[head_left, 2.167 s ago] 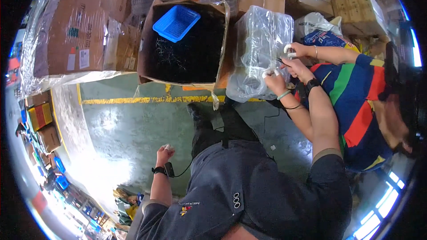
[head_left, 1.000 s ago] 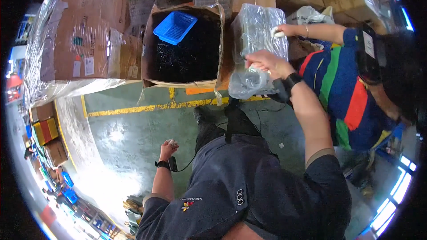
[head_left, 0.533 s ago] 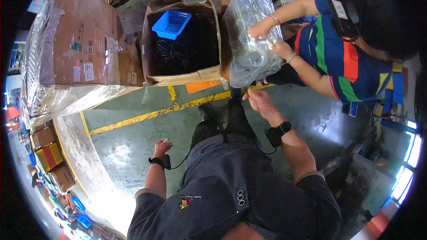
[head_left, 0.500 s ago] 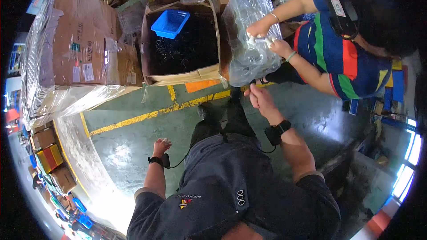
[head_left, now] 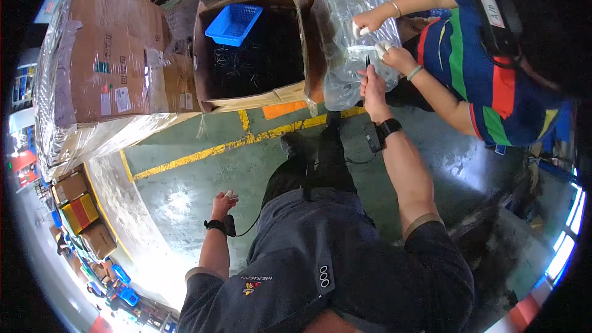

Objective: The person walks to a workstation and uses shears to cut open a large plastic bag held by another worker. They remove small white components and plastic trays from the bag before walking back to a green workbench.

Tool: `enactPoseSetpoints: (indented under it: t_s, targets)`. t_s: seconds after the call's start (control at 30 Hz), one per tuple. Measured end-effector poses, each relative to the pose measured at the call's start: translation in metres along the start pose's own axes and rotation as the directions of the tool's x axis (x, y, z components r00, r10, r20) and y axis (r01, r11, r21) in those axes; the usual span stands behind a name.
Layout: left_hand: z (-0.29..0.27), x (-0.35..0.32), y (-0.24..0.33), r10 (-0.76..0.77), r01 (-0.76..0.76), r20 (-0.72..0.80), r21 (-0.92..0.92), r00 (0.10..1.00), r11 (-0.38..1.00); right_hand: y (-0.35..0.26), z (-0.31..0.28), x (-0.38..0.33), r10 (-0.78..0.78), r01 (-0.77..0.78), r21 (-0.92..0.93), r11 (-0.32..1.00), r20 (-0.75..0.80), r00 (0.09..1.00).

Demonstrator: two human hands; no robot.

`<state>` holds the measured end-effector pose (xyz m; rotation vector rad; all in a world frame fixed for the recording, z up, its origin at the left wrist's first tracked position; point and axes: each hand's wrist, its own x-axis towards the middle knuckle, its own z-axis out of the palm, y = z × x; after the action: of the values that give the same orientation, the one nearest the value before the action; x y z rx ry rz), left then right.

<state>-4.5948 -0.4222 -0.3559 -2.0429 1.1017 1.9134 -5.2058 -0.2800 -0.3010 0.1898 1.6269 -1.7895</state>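
A big open cardboard box [head_left: 259,95] stands on the green floor [head_left: 203,179] and serves as the landmark. To its left sits a larger stack of cartons wrapped in clear film [head_left: 105,68]. Just right of the box, touching its side flap, stands a tall clear plastic bag [head_left: 351,37] of transparent goods. Inside the box, at its upper left corner, rests a blue plastic basket [head_left: 233,23]. A co-worker in a striped shirt [head_left: 487,68] leans in from the right of the box, with both hands [head_left: 370,20] on the bag's upper part. The person's right hand [head_left: 372,83] is closed on the bag's lower front. The left hand [head_left: 223,202] hangs low, well below the box, fingers loosely curled around nothing visible.
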Motion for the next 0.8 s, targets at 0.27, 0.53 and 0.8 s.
enactPoseSetpoints:
  t_s: [0.27,0.53,0.8]
  targets:
    - [0.021,-0.019,-0.021,-0.074,0.074,-0.040,-0.001,0.996,0.997,0.016,-0.013,0.023,0.118,-0.117,-0.064,0.991,0.006,0.993]
    - [0.042,-0.024,-0.006,-0.126,0.126,-0.027,-0.013,0.992,0.992,0.023,-0.018,0.030,0.132,-0.132,-0.071,0.989,-0.002,0.991]
    - [0.055,-0.015,0.009,-0.138,0.138,-0.050,-0.004,0.989,0.990,0.026,-0.022,0.030,0.127,-0.126,-0.074,0.989,-0.001,0.992]
